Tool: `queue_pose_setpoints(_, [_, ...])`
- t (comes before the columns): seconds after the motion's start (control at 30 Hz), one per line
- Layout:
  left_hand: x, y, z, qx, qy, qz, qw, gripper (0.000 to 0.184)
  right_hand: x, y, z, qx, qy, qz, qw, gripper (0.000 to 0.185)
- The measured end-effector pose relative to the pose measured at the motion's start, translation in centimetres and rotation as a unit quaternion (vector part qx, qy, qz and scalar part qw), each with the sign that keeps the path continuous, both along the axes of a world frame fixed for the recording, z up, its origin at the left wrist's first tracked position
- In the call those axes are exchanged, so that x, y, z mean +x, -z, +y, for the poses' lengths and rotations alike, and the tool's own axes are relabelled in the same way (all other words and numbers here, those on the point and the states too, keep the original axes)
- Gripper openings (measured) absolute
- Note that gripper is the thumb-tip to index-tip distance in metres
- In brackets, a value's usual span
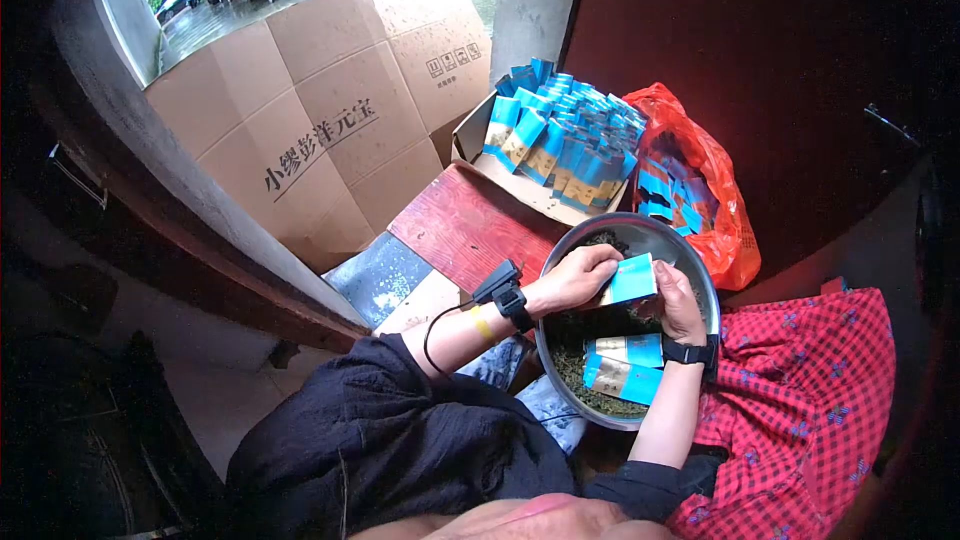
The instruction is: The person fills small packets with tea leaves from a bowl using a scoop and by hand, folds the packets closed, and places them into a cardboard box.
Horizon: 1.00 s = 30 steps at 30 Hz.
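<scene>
Above a round metal basin (548, 340), my left hand (578, 275) pinches one side of a small blue packet (632, 280). The fingers of my right hand (681, 306) close on the packet's other side. Dried green leaf-like material (572, 368) covers the basin's bottom. On it, below my hands, lie a couple of blue-and-gold packets (625, 378). Whether the held packet has anything inside cannot be seen.
An open carton (535, 192) full of upright blue packets stands on a red wooden board (470, 225). Beside it is a red plastic bag (735, 215) with more packets. A large flattened cardboard box (330, 110) blocks the doorway side. Red checked cloth (800, 380) lies at the right.
</scene>
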<state>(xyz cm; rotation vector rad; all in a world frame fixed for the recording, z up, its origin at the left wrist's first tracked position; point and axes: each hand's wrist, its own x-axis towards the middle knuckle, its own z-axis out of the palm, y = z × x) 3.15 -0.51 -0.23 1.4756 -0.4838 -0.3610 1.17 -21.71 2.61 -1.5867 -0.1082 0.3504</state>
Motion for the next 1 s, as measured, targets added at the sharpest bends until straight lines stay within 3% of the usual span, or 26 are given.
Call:
queue_pose_setpoints(0.13, [0.0, -0.3, 0.1, -0.029, 0.001, 0.063, 0.998, 0.024, -0.2, 0.0, 0.7, 0.028, 0.033, 0.026, 0.999, 0.043])
queue_pose_setpoints(0.2, [0.4, 0.5, -0.1, -0.027, -0.017, 0.031, 0.999, 0.023, -0.3, 0.0, 0.8, 0.024, 0.040, 0.057, 0.997, 0.044])
queue_pose_setpoints(0.3, [0.6, 0.8, -0.3, -0.026, -0.009, 0.038, 0.999, 0.020, 0.4, 1.4, 0.0, 0.050, 0.020, 0.007, 0.999, 0.037])
queue_pose_setpoints(0.37, [0.4, 0.6, -0.2, -0.020, -0.013, 0.002, 1.000, 0.019, 0.9, 2.3, -1.1, -0.010, -0.022, -0.051, 0.998, 0.030])
queue_pose_setpoints(0.4, [0.2, 0.4, -0.2, -0.014, -0.014, -0.035, 0.999, 0.019, 0.2, 0.6, -0.9, -0.006, -0.017, 0.038, 0.999, 0.026])
queue_pose_setpoints(0.5, [-0.1, -0.1, -0.1, 0.016, -0.009, -0.067, 0.998, 0.018, 0.0, 0.2, -1.4, -0.025, -0.030, 0.035, 0.999, 0.024])
queue_pose_setpoints(1.0, [0.2, 0.2, -0.1, 0.011, -0.016, -0.045, 0.999, 0.019, 0.1, 0.4, -1.3, -0.014, -0.028, 0.000, 1.000, 0.020])
